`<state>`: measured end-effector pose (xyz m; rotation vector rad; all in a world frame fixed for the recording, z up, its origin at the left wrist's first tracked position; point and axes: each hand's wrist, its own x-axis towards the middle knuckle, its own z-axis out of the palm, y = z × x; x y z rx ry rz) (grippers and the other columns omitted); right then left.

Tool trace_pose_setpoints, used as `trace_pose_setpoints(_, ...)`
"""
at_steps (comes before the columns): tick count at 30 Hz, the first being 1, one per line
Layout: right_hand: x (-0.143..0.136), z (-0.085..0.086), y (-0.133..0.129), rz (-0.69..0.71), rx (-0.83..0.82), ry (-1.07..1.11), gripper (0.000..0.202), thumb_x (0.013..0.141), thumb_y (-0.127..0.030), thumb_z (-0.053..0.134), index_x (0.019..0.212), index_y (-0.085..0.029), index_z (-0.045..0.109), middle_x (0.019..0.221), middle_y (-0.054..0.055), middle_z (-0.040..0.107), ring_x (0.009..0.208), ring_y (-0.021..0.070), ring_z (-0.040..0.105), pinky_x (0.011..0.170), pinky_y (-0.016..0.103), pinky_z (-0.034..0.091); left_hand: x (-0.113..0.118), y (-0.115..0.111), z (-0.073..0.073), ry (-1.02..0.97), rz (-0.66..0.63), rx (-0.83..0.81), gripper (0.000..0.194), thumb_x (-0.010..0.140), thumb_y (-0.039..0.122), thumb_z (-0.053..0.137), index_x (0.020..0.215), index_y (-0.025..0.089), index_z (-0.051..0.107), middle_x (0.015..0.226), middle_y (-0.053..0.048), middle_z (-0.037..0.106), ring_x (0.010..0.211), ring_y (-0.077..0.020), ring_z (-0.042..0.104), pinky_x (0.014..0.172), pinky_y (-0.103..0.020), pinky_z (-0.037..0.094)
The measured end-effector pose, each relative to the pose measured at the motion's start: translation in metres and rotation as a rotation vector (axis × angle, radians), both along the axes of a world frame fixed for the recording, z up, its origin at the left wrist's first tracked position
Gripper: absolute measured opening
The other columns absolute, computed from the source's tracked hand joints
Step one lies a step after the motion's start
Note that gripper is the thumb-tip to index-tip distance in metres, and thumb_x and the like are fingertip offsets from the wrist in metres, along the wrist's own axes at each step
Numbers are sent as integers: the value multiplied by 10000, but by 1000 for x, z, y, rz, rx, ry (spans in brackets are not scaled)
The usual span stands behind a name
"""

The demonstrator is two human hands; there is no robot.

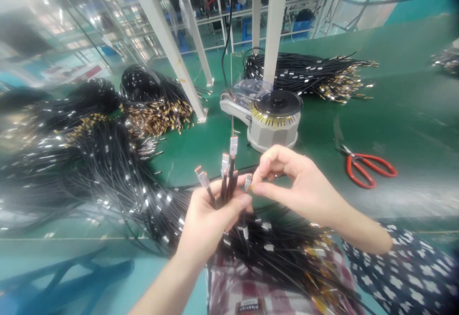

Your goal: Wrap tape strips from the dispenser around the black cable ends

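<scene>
Several black cables (pixel 224 187) stand up from my left hand (pixel 211 214), their silvery flat ends pointing upward. The thumb and fingers of that hand are closed round them. Close by on the right, my right hand (pixel 290 181) pinches at a small silvery cable end (pixel 247 181) with thumb and forefinger. A bit of yellow shows at those fingertips. Beneath both hands a thick bundle of black cables (pixel 258 238) with white tags lies across the table edge and the lap.
A grey round dispenser (pixel 274 133) with yellow strips stands behind my hands. Red-handled pliers (pixel 371 167) lie to the right on the green table (pixel 405 114). Cable heaps (pixel 107 147) spread over the left; another coil (pixel 301 73) lies behind the dispenser. White posts (pixel 168 42) rise from the table.
</scene>
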<state>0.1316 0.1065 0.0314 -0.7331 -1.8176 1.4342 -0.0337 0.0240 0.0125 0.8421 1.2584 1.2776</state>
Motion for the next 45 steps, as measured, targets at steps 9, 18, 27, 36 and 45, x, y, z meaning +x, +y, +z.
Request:
trace_pose_setpoints(9,2,-5,1,-51,56,-42,169,808,-163,704,796,-198,539,771,-11,653,742,131,608,739,277,494,-1,-1,0,8,-17,-4,261,784,219,766,1045,235,759,608,4,658,424,-19,380,388,-148,245)
trace_pose_setpoints(18,4,-6,-2,-34,98,-4,143,814,-145,699,796,-199,568,782,-5,650,755,138,614,750,286,513,2,1,3,2,53,-38,199,755,266,786,880,140,696,563,-6,638,409,-34,382,374,-159,238)
trace_pose_setpoints(27,7,-12,-6,-22,318,-90,89,850,-189,688,825,-216,607,823,-4,652,797,153,619,769,294,504,0,0,0,92,31,-39,194,755,321,773,731,154,677,550,13,581,455,-63,421,400,-180,281)
trace_pose_setpoints(36,9,-16,-8,-53,351,-90,91,860,-159,674,838,-225,614,829,-7,651,806,150,604,763,286,493,0,-1,2,75,58,-42,166,785,327,756,803,171,704,575,30,559,485,-57,423,435,-169,297)
trace_pose_setpoints(45,9,-30,-9,-77,506,-3,136,866,-130,655,914,-251,615,835,13,681,817,185,585,731,335,495,2,-1,2,107,7,-24,146,751,305,787,834,189,758,658,4,630,487,-56,418,428,-193,283)
